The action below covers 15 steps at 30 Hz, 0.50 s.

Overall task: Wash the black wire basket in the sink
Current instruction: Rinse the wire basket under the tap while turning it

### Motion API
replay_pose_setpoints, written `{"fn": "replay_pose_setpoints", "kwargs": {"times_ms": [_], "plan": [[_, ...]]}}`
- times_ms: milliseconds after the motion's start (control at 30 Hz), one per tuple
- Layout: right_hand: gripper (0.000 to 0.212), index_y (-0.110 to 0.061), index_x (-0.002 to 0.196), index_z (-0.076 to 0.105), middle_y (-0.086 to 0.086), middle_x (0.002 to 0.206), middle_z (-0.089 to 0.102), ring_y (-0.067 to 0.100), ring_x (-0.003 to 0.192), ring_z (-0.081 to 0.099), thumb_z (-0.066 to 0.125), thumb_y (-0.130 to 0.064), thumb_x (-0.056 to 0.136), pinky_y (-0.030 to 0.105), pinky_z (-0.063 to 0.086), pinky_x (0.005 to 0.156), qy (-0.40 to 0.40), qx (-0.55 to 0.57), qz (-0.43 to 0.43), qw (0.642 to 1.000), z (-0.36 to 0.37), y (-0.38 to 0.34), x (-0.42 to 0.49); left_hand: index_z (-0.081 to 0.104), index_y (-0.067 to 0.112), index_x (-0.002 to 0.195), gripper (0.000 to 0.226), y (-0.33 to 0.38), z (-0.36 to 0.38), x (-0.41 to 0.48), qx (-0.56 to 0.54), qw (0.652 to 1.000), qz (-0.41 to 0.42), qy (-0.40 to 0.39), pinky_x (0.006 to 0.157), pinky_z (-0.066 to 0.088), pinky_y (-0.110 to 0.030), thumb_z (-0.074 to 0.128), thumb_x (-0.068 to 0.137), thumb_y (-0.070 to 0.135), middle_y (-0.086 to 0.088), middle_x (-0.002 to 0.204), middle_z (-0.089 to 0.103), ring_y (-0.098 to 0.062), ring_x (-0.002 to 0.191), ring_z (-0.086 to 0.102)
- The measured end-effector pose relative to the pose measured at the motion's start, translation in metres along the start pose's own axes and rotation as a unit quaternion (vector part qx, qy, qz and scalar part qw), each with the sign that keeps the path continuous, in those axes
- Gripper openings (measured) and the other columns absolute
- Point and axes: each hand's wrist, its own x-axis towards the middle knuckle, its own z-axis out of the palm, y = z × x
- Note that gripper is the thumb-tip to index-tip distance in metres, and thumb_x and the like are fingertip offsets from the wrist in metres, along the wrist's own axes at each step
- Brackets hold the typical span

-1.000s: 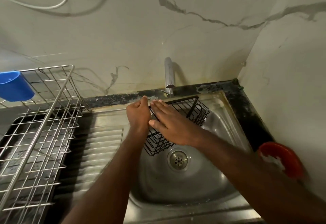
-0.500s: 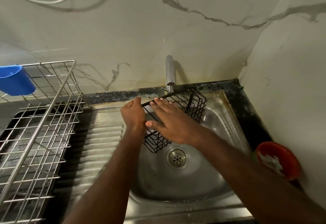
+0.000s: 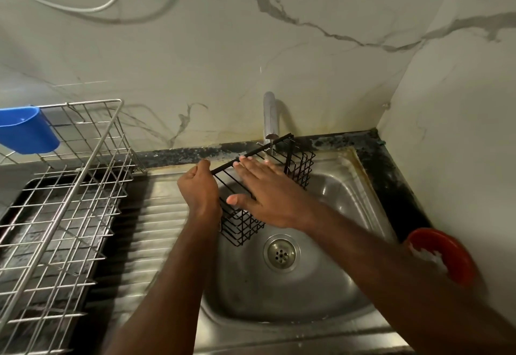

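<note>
The black wire basket (image 3: 300, 164) hangs tilted over the steel sink (image 3: 329, 204), its far end right under the tap (image 3: 270, 116). My left hand (image 3: 198, 190) grips the basket's left rim with curled fingers. My right hand (image 3: 265, 195) lies flat with straight fingers across the basket's open top and inner wires. A thin stream of water falls from the tap onto the basket's far part. The drain (image 3: 281, 252) sits below the basket's near corner.
A steel dish rack (image 3: 64, 195) stands on the ribbed drainboard (image 3: 156, 231) to the left, with a blue plastic cup (image 3: 26, 130) hung on its back. A red bowl (image 3: 444, 254) sits on the dark counter at the right. Marble walls close the corner.
The basket has been lifted and tilted further, its far end now raised against the tap. My right hand has slid forward along the wires; my left hand has shifted slightly left on the rim.
</note>
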Motion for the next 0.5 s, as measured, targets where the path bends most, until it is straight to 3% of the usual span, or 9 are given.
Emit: {"fn": "replay_pose_setpoints", "kwargs": {"times_ms": [67, 233, 367, 500], "plan": [[0.087, -0.022, 0.156, 0.010, 0.000, 0.163, 0.006, 0.012, 0.150, 0.003, 0.005, -0.073, 0.086, 0.038, -0.002, 0.122, 0.010, -0.004, -0.021, 1.000, -0.001, 0.009, 0.001, 0.036, 0.015, 0.053, 0.036, -0.003, -0.004, 0.002, -0.002, 1.000, -0.006, 0.001, 0.048, 0.022, -0.041, 0.059, 0.082, 0.014, -0.003, 0.055, 0.023, -0.024, 0.056, 0.022], [0.076, -0.031, 0.155, 0.010, -0.004, 0.163, 0.012, 0.011, 0.150, 0.004, 0.004, -0.070, 0.090, 0.042, 0.001, 0.122, 0.024, -0.028, -0.025, 0.999, 0.010, 0.051, -0.003, 0.034, 0.019, 0.055, 0.038, -0.010, -0.014, 0.006, -0.011, 1.000, -0.010, 0.002, 0.053, 0.018, -0.045, 0.060, 0.083, 0.014, -0.004, 0.060, 0.023, -0.026, 0.059, 0.021], [0.082, -0.026, 0.155, 0.017, -0.001, 0.162, 0.015, 0.012, 0.150, 0.006, 0.006, -0.074, 0.089, 0.042, 0.006, 0.122, 0.039, 0.026, 0.033, 0.998, 0.013, 0.081, -0.005, 0.034, 0.020, 0.055, 0.042, -0.015, -0.018, 0.006, -0.023, 1.000, -0.020, 0.006, 0.051, 0.022, -0.035, 0.062, 0.086, 0.014, -0.002, 0.058, 0.022, -0.023, 0.056, 0.020], [0.065, -0.018, 0.151, 0.029, 0.006, 0.160, 0.023, 0.019, 0.149, 0.016, 0.030, -0.057, 0.099, 0.047, 0.016, 0.120, 0.101, 0.127, 0.149, 0.975, 0.009, 0.095, 0.000, 0.039, 0.020, 0.057, 0.036, -0.017, -0.021, 0.006, -0.038, 0.999, -0.038, 0.006, 0.052, 0.023, -0.033, 0.062, 0.084, 0.017, -0.001, 0.059, 0.022, -0.020, 0.054, 0.021]]}}
